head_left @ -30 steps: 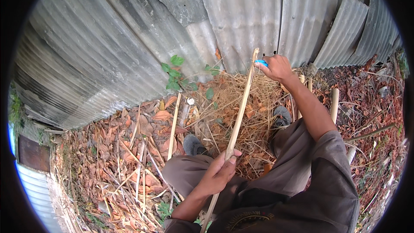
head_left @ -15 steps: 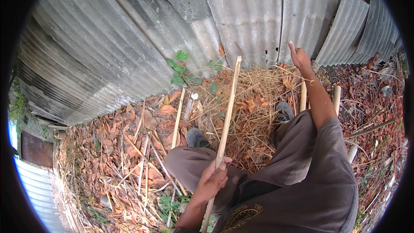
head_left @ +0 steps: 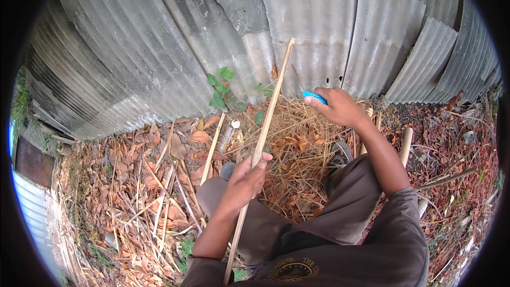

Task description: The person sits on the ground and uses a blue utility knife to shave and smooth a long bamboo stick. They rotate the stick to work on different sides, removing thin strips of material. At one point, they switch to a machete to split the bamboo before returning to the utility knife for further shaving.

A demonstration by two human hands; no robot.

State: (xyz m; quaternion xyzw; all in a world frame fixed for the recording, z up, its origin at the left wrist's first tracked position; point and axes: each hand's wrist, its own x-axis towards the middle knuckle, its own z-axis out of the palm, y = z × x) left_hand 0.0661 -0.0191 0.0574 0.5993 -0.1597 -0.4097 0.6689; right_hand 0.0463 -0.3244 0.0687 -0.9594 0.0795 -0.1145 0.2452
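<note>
The right hand [head_left: 340, 107] is coming back down from half a second ago, when it was lifted with fingers spread near the wall; now it is closing around a knife [head_left: 314, 96] with a blue handle, thin blade pointing up and left toward the stick [head_left: 264, 138]. The stick has tipped a little more upright, its top end now crossing the grey sheet.

The left hand [head_left: 245, 179] is clamped round the stick at about mid-length, thumb lying along it. The stick is running from below the person's lap up to the corrugated wall [head_left: 159, 58]. Holding it in the middle and slanted away from the body is probably steadying it and keeping the far half free for the blade, which is sitting just beside the upper part but not touching it.

The person is sitting over a heap of straw-like shavings [head_left: 297, 149], with dry leaves [head_left: 133, 180] and other thin sticks [head_left: 212, 146] lying to the left and more sticks [head_left: 406, 146] standing by the right arm.

No container is showing clearly; a small pale round object near the weeds [head_left: 223, 87] is too small to identify.
</note>
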